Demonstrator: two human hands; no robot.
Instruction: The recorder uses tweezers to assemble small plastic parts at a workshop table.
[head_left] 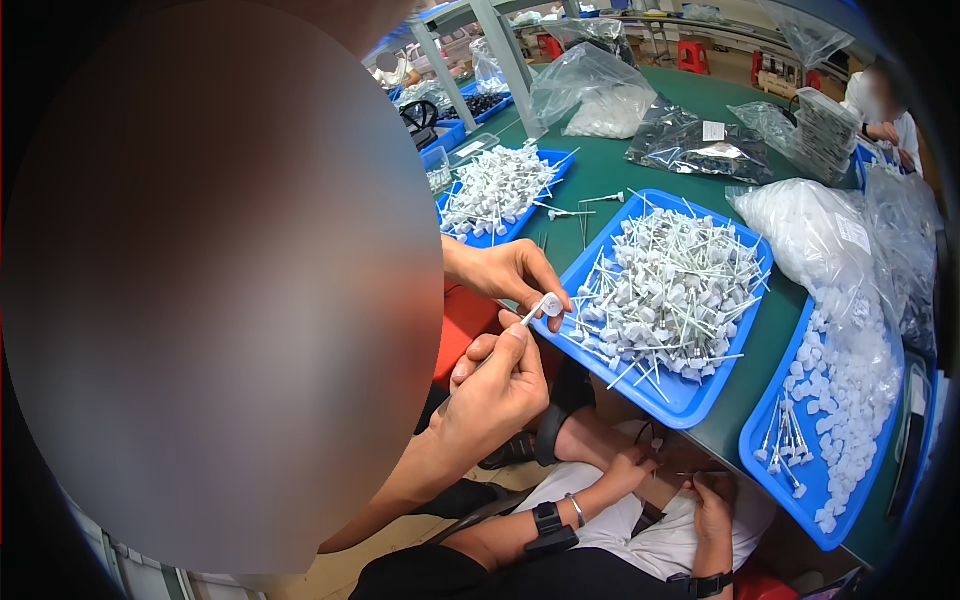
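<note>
My left hand (626, 472) is low in the view above my lap, its fingertips pinched at a small white plastic piece (656, 444) with something dark beside it. Just to the right, my right hand (713, 503) is closed on a thin rod (700, 473) that points toward the left hand. Both are small and partly hidden by fingers. Beyond my hands, a blue tray (690, 408) on the table edge holds a heap of white-capped rods (670, 285). A lower-right blue tray (825, 535) holds loose white caps (845, 430) and several capped rods (787, 440).
At left, a co-worker's hands (500, 385) hold a white-capped stick (540, 308) close to the middle tray. Another blue tray (490, 238) of capped rods stands behind them. Plastic bags (810, 235) lie along the green table (600, 170). Another person (890, 120) sits far right.
</note>
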